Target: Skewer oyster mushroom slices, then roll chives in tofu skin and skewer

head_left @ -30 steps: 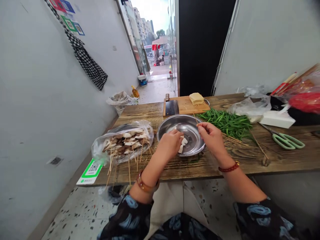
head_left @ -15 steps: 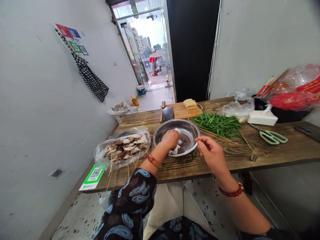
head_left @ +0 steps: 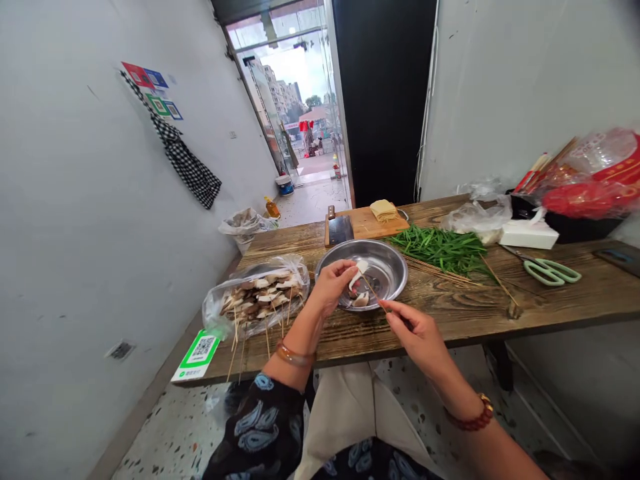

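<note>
Over the near left rim of a steel bowl (head_left: pixel 400 283), my left hand (head_left: pixel 330 287) pinches a pale mushroom slice (head_left: pixel 360 269). My right hand (head_left: pixel 413 328) grips a thin wooden skewer (head_left: pixel 373 291) and points it up and left, with its tip at the slice; whether it has pierced it I cannot tell. More mushroom pieces (head_left: pixel 361 300) lie in the bottom of the bowl. To the left, a clear plastic bag (head_left: pixel 215 310) holds many skewered mushrooms (head_left: pixel 265 293), their sticks poking out toward the table's front edge.
Behind the bowl, a cleaver (head_left: pixel 341 230) and stacked tofu sheets (head_left: pixel 384 211) rest on a cutting board (head_left: pixel 363 220). Green leaves (head_left: pixel 445 250) and loose skewers (head_left: pixel 440 270) lie to the right, then green-handled scissors (head_left: pixel 553 272) and a tissue box (head_left: pixel 529 233). A QR card (head_left: pixel 197 357) sits at the front left corner.
My left hand has come up out of the bowl with a mushroom slice. The skewer in my right hand has swung down from upright to meet that slice.
</note>
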Motion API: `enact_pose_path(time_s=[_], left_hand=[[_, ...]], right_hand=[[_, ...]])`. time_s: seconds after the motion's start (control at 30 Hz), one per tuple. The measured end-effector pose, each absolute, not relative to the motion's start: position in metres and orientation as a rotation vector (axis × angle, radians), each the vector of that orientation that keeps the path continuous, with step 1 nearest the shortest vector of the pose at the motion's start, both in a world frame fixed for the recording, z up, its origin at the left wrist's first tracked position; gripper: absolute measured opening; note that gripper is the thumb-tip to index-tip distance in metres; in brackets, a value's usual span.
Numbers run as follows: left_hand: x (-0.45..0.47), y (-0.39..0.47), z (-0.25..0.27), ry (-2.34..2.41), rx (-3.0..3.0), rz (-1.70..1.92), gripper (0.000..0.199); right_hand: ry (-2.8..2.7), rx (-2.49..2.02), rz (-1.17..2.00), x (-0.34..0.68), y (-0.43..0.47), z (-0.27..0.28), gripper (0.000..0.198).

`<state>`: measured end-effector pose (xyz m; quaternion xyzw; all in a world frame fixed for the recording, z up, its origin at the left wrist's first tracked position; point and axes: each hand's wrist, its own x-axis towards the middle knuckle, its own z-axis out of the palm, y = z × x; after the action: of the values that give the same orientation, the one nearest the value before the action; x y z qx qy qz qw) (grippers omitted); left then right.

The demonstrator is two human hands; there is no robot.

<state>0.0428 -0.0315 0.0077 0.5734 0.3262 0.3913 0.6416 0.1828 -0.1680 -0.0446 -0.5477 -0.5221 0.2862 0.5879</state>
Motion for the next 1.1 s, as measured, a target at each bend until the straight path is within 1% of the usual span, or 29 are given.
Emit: enact_pose_path(time_s=[0.23, 0.5, 0.87, 1.1], left_hand=[[0.027, -0.041, 0.015, 0.652, 1.173, 0.893, 0.037], [0.02, -0.042, 0.01, 0.715, 1.213, 1.052, 0.032], [0.017, -0.048, 0.014, 0.714, 1.465, 0.872, 0.03], [0.023, -0.052, 0.013, 0.73, 1.463, 0.83, 0.029]], right_hand=[[-1.268, -1.252, 0.64, 0.181, -0.169, -0.043, 0.03], [-1.313, -1.264, 0.63, 0.182, -0.182, -0.041, 0.028], [-1.417, -1.281, 0.639, 0.196, -0.19, -0.044, 0.027], [-1.41, -1.281, 0.614, 0.199, -0.186, -0.045, 0.027]])
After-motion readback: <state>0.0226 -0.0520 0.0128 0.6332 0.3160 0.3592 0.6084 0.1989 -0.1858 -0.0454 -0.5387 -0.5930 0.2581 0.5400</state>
